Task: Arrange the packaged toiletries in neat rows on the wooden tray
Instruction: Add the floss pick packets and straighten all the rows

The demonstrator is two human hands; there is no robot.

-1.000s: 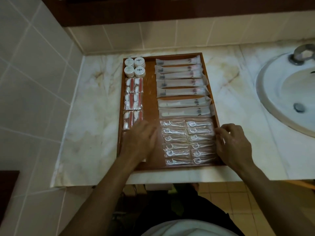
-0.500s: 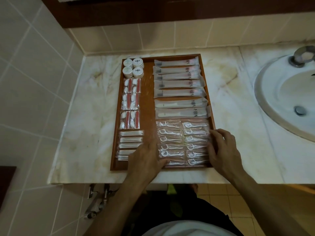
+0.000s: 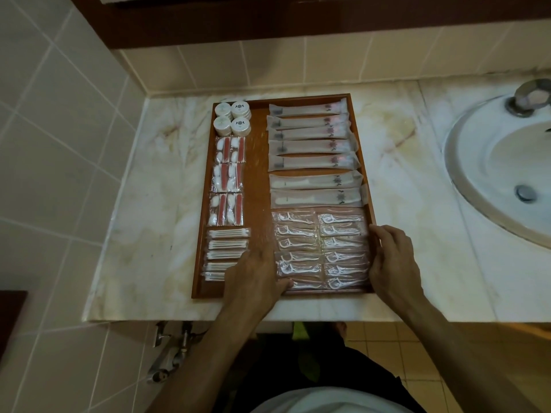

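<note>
A wooden tray lies on the marble counter. It holds round white jars, red-and-white packets, cotton-swab packets, long toothbrush packets and two columns of clear floss-pick packets. My left hand rests flat on the tray, its fingertips against the left side of the floss-pick packets. My right hand presses its fingers against the tray's right rim beside those packets. Neither hand holds anything.
A white sink with a metal tap sits in the counter at the right. Tiled walls stand at the left and behind. A dark wooden frame runs above the backsplash. Pipes hang under the counter edge.
My left hand slid right from the swab packets to the left side of the floss picks, uncovering the swabs. My right hand stayed at the tray's right rim.
</note>
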